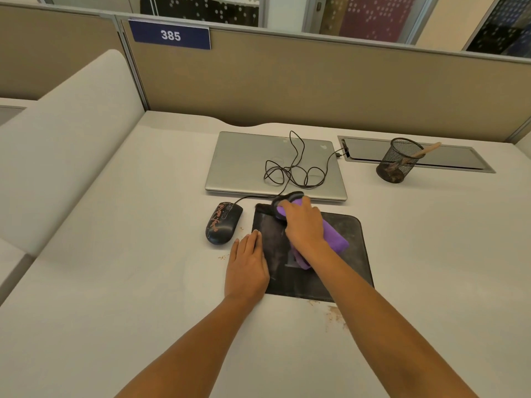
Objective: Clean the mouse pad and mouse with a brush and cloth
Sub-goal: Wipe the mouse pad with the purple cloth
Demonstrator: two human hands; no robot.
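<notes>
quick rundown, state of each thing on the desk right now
laptop: lid closed, cable piled on it
mouse: off the pad, smeared
mouse pad: dusty, pinned flat by left hand
brush: in right hand, bristles on pad
purple cloth: bunched under right hand
mesh cup: upright

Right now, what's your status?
Left hand flat on mouse pad edge. Right hand grips brush and purple cloth. Mouse beside pad, untouched.

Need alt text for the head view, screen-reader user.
Right hand presses a purple cloth and black brush on a dusty black mouse pad; left hand holds its left edge, the mouse lying beside it.
</notes>
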